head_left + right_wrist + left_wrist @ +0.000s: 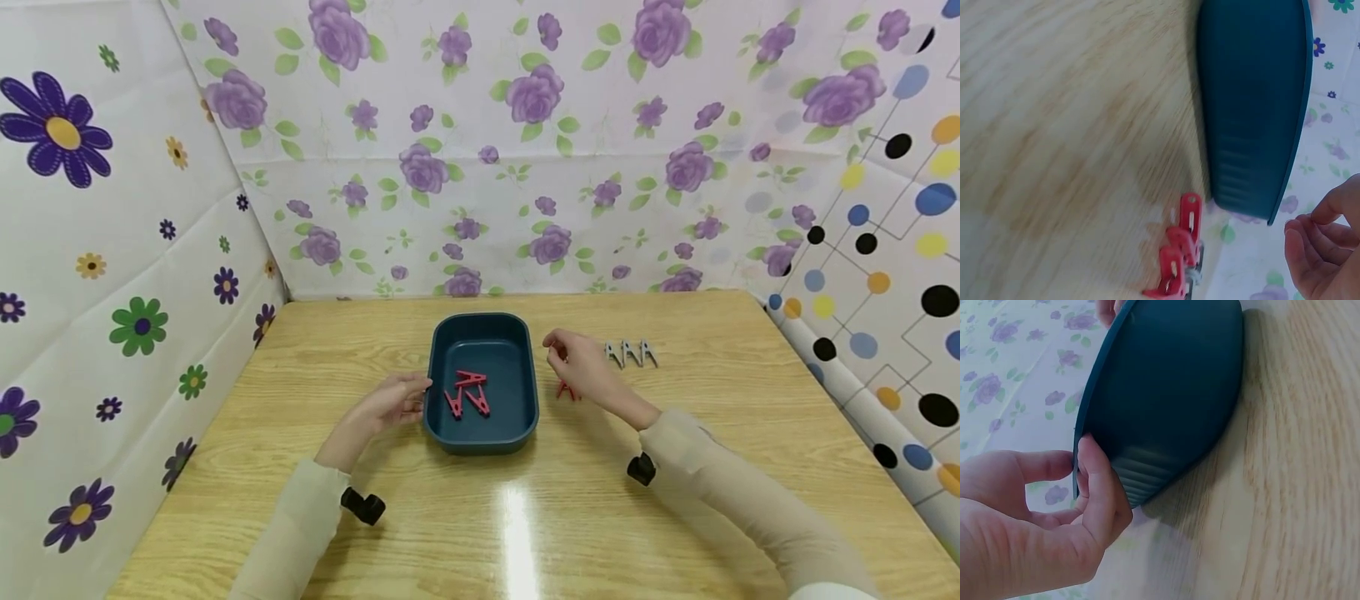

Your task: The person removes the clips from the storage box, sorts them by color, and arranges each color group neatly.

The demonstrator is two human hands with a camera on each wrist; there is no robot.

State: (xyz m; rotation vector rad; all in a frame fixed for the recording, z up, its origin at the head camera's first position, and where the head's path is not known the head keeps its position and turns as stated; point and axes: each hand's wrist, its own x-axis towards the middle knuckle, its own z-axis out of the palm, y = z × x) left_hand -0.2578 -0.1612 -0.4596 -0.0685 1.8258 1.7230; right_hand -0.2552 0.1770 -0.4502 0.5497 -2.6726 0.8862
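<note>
A dark teal plastic bin (482, 443) stands on the table with 3 red clothespins (471, 379) inside. At its left side my left hand (386, 404) pinches the rim between thumb and fingers; the left wrist view shows this grip on the bin wall (1166, 381). My right hand (588, 367) hovers just right of the bin, fingers loosely bent, with nothing visible in them. Below that hand lie red clothespins (567, 390), partly hidden from the head view. The right wrist view shows red clothespins (1190, 219) near the bin, apart from the right hand (1329, 240).
Right of my right hand, 3 grey clothespins (631, 352) stand in a row on the wooden table (465, 533). A flowered cloth (480, 167) hangs along the table's back edge, with patterned cloths at both sides.
</note>
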